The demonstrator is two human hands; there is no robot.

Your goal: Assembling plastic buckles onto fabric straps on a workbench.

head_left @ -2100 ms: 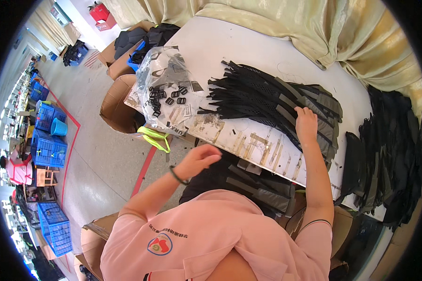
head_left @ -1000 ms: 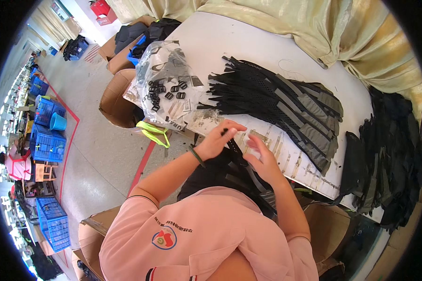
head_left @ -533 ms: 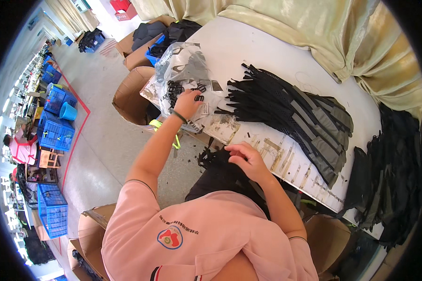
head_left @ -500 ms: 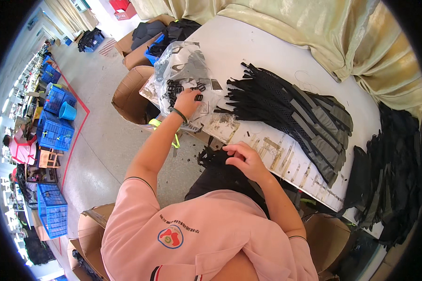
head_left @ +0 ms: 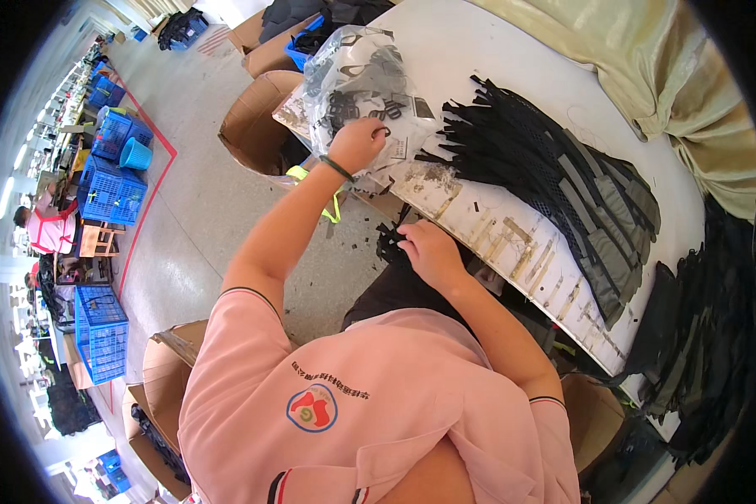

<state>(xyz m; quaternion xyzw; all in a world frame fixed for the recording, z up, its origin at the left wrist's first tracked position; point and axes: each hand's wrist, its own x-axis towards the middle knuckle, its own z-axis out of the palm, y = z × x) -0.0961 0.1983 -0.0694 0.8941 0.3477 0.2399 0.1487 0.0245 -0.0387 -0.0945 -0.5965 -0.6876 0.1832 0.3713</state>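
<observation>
My left hand is closed at the front of a clear plastic bag, with a small black buckle at its fingertips. More black plastic buckles lie heaped at the bag's mouth. Above my lap, my right hand has its thumb and forefinger parted. Close by its fingertips are the loose ends of black straps, which hang past the table's edge. A fanned stack of black mesh and grey strap pieces covers the tabletop to the right of the bag.
The white table has a worn, taped front edge. An open cardboard box stands at its left end. Dark strap pieces hang at the far right. Blue crates line the floor at left, where a person sits.
The whole view has shifted, so the table sits higher in the picture. My left hand has turned slightly at the buckles, and my right hand has come nearer the strap ends.
</observation>
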